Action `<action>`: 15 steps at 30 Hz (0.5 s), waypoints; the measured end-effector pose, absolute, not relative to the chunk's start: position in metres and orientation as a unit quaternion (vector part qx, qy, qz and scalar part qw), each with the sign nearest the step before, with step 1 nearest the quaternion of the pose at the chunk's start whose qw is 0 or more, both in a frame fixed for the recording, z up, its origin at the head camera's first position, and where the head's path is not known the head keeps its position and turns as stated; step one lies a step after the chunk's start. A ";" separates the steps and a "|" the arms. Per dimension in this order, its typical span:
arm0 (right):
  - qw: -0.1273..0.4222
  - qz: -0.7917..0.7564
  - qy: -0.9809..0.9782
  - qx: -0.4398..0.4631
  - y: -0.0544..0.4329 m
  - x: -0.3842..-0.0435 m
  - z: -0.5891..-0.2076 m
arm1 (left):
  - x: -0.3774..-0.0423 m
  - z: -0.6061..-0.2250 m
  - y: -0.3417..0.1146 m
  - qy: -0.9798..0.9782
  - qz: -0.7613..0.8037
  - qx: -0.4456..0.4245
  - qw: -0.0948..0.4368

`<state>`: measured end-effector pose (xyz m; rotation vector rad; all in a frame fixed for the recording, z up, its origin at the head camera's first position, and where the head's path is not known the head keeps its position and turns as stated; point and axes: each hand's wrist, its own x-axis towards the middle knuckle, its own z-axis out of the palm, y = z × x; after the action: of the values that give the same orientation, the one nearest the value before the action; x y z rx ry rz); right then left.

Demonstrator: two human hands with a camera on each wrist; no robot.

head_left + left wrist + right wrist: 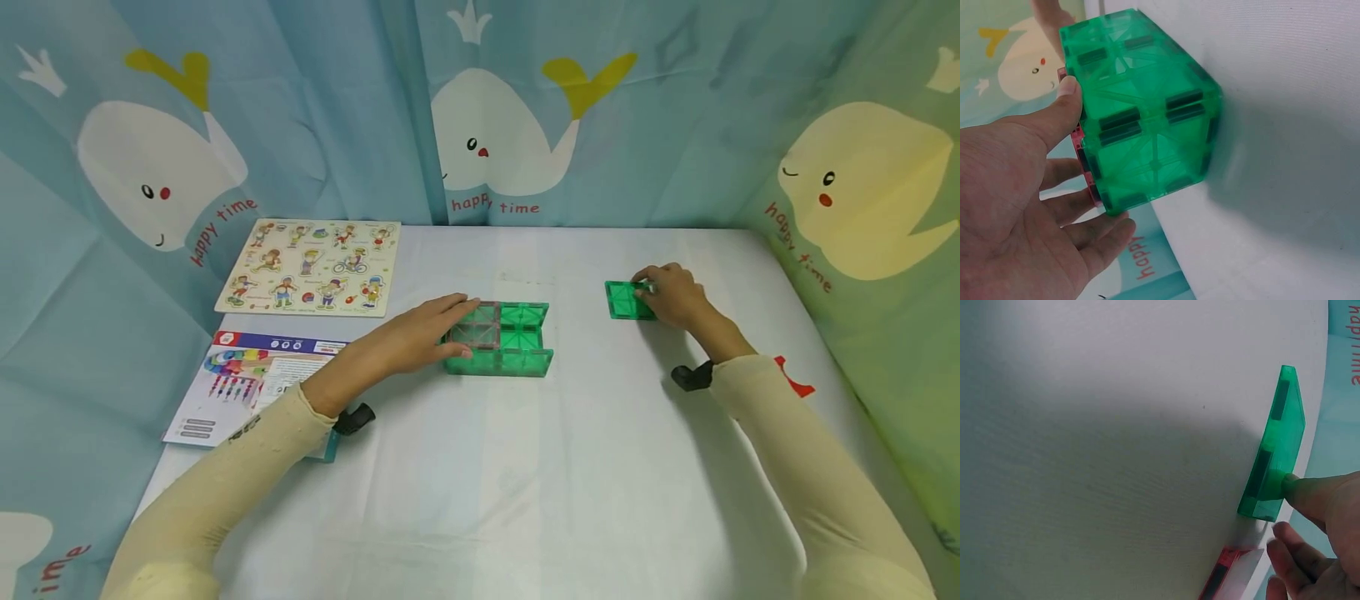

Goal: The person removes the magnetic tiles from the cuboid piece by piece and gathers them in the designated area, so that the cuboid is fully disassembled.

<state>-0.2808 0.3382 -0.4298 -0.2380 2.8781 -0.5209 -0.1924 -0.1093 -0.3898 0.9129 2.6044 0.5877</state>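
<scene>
A low box of translucent green magnetic tiles (521, 362) stands mid-table, with clear pinkish tiles (476, 336) at its left end. My left hand (420, 333) holds that end from the left, thumb at the near wall and fingers reaching to the far side. In the left wrist view, the thumb tip lies over the edge of the green walls (1154, 156). Farther right, my right hand (671, 296) pinches the right side of a loose green square tile (622, 300). The right wrist view shows the thumb (1300, 490) on this tile, with fingertips near its corner.
A picture puzzle board (315, 271) lies at the back left, with a printed box or booklet (225, 392) in front, partly under my left forearm. A red piece (798, 385) shows beyond my right wrist. Whale-printed curtains (510, 125) border the table.
</scene>
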 end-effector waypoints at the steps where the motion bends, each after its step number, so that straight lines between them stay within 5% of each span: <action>1: 0.098 -0.173 0.977 -0.082 0.337 -0.280 -0.430 | -0.193 -0.390 -0.110 0.911 0.205 0.321 0.158; 15: 0.030 -0.286 0.940 -0.182 0.283 -0.245 -0.403 | -0.193 -0.390 -0.110 0.910 0.204 0.323 0.158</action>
<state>-0.2453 0.2830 -0.4027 -0.5603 2.8987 -0.8831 -0.1934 -0.1099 -0.3900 0.9252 2.6036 0.5832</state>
